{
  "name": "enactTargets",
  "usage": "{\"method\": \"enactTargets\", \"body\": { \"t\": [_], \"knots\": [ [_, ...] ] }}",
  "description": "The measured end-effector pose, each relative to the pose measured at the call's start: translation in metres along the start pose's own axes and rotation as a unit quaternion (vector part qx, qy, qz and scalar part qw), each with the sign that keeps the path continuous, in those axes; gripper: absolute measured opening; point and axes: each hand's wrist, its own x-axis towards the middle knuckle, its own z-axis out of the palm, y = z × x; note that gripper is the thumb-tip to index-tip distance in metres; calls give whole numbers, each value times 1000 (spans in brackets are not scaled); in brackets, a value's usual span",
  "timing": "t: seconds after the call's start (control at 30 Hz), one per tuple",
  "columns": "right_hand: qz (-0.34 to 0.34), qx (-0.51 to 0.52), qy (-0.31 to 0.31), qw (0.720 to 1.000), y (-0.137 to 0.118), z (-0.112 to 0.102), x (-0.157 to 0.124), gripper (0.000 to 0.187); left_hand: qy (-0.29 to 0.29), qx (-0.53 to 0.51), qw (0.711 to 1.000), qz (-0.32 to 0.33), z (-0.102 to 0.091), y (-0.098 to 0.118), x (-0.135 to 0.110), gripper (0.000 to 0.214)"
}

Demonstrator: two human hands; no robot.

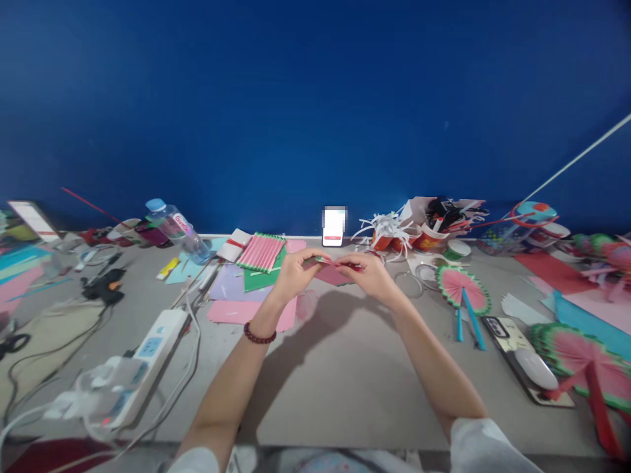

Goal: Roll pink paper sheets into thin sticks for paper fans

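My left hand (297,274) and my right hand (369,274) are raised over the middle of the table. Between them they pinch a narrow folded paper strip (326,261), reddish pink with a bit of green at its left end. The fingers of both hands cover much of it. Beyond my left hand lies a pleated pink paper (261,252) with green edges, resting on green paper (254,281). A dark pink sheet (331,276) shows under the hands. Right of my right hand are a round pink and green paper fan (463,289) with blue handles and a metal ring (408,285).
An upright phone (334,226) leans on the blue wall. At left are a water bottle (182,233), a power strip (152,358) with cables, and pink sheets (227,311). Cups of paper shreds (389,226), a phone with a mouse (536,369) on it, and another fan (582,358) stand or lie right.
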Motion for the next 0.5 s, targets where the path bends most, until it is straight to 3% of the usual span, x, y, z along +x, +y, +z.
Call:
{"method": "enactTargets", "body": {
  "t": [0.13,0.37,0.5],
  "knots": [
    [46,47,-19,998,-1,-2,-2,19,-13,5,1000,0,-1,2,0,13],
    [1,-3,27,1000,-1,-1,-2,14,-3,-16,1000,-18,-1,2,-1,16],
    [-25,-19,13,999,-4,-2,-2,17,4,-26,999,-21,-1,2,-1,17]
  ]
}}
